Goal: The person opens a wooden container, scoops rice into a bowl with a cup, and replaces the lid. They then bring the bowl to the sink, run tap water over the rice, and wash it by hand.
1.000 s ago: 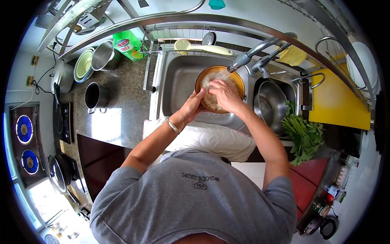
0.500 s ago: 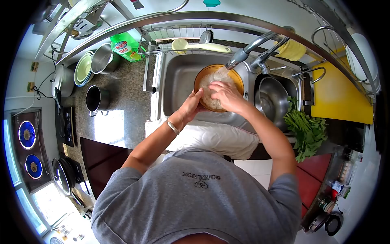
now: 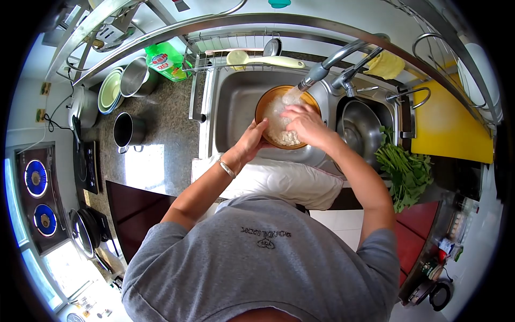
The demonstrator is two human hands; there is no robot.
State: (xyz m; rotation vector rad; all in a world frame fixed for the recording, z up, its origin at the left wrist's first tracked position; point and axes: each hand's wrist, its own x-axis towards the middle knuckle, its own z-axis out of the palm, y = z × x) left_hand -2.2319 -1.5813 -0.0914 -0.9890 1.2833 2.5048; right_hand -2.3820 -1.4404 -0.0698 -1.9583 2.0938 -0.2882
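Note:
An amber bowl [image 3: 261,110] is held over the left basin of the steel sink [image 3: 228,96]. It contains cloudy water and pale, small pieces [image 3: 287,138] whose kind I cannot make out. My left hand [image 3: 251,140] grips the bowl's left rim, thumb on top and fingers underneath. Reaching in from the right, my right hand [image 3: 308,126] has its fingers stretched and slightly apart among the contents. Water runs from the faucet [image 3: 314,75] into the bowl, just above my right fingertips.
Right of the bowl, a steel basin [image 3: 360,126] fills the second sink compartment, beside leafy greens [image 3: 405,169]. A folded white cloth [image 3: 279,182] lies along the sink's front edge. A pale ladle [image 3: 268,62] rests behind. A dark pot [image 3: 129,130] stands on the left counter.
My right hand has shifted slightly right inside the bowl. More of the pale pieces show near the bowl's front side. My left hand stays on the rim.

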